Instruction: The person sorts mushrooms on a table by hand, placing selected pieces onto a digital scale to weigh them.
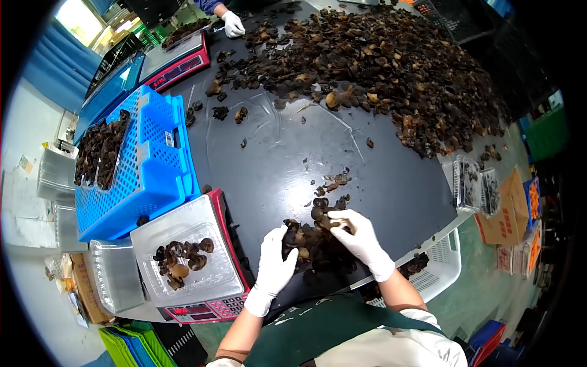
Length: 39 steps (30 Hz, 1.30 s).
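Observation:
Both my hands wear white gloves and work at a small heap of dark brown fungus pieces [324, 248] at the near edge of the dark table [275, 159]. My left hand [275, 263] is at the heap's left side, thumb and fingers closed round a dark piece. On the right, my right hand [358, 238] pinches a brown piece between thumb and fingers above the heap. Left of my hands, a red scale [229, 244] bears a clear tray with several fungus pieces [182, 260] in it.
A large fungus pile [391, 73] covers the far right. Blue crate [147, 159] with a filled tray stands left, stacked clear trays [116, 275] below it. A co-worker's gloved hand [233, 24] is at the far edge near another scale [177, 70]. White basket [443, 263] sits lower right.

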### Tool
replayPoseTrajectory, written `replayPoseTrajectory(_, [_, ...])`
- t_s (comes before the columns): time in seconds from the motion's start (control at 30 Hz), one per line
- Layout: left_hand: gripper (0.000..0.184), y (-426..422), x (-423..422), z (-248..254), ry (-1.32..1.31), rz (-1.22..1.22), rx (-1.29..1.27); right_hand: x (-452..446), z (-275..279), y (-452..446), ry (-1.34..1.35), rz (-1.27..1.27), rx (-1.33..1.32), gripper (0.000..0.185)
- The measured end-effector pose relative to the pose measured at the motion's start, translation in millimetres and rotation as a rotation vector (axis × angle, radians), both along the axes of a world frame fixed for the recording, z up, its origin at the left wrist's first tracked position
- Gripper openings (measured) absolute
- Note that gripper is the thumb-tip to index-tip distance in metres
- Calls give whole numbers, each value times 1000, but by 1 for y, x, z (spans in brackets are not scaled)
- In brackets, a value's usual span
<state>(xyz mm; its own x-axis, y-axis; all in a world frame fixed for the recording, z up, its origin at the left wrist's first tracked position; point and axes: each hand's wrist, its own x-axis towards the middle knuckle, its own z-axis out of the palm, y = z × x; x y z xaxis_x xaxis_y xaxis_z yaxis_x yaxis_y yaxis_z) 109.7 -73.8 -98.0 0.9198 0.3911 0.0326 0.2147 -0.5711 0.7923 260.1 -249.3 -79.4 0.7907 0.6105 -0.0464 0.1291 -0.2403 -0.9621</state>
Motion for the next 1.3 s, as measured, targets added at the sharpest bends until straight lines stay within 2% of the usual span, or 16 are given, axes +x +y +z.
replayPoseTrajectory(0.07, [59, 4, 0, -4, -4, 7, -13, 8, 11, -23, 72, -64, -38, 26])
replayPoseTrajectory(0.13, [57, 7, 0, -4, 3, 38, -8, 24, 34, -58, 58, 44, -132, 18])
replayPoseTrajectory(0.17, [57, 9, -1, -4, 11, 39, 26, 33, 47, -78, 70, 154, -235, 18])
replayPoseTrajectory(0.2, [57, 10, 0, -5, 12, 46, 32, 39, 57, -97, 213, 222, -479, 21])
replayPoseTrajectory(0.23, [58, 10, 1, -6, 12, 54, 38, 37, 63, -111, 53, 269, -741, 25])
replayPoseTrajectory(0.3, [60, 6, 8, 0, 41, 44, 75, 27, 60, -123, -221, 107, -1018, 31])
replayPoseTrajectory(0.33, [63, 3, 13, 4, 72, 43, 114, 22, 50, -125, -455, 38, -941, 36])
replayPoseTrajectory(0.43, [68, -9, 29, 9, 51, -44, 185, 19, 47, -87, -435, 34, -608, 26])
replayPoseTrajectory(0.5, [70, -16, 40, 5, 39, -85, 206, 15, 28, -51, -585, 20, -487, 18])
replayPoseTrajectory(0.57, [67, -20, 47, 3, 115, -134, 246, 11, 9, -23, -675, 77, -373, 10])
replayPoseTrajectory(0.63, [47, -15, 49, -9, 41, -136, 197, 0, 11, -5, -640, 176, -266, 12])
replayPoseTrajectory(0.8, [33, -6, 40, -19, 34, -32, 25, -17, -6, 16, -740, 128, -419, 20])
replayPoseTrajectory(0.97, [25, -5, 38, -24, -34, 25, -71, -17, -35, 23, -842, 91, -312, 21])
replayPoseTrajectory(1.13, [20, -4, 39, -17, -104, 74, -306, -10, -15, 21, -679, 23, -164, 20])
replayPoseTrajectory(1.23, [20, -7, 40, -15, -98, 89, -461, -8, -2, 24, -662, 34, -62, 28])
replayPoseTrajectory(1.3, [20, -8, 40, -12, -72, 95, -553, -7, -3, 24, -677, 85, -44, 27])
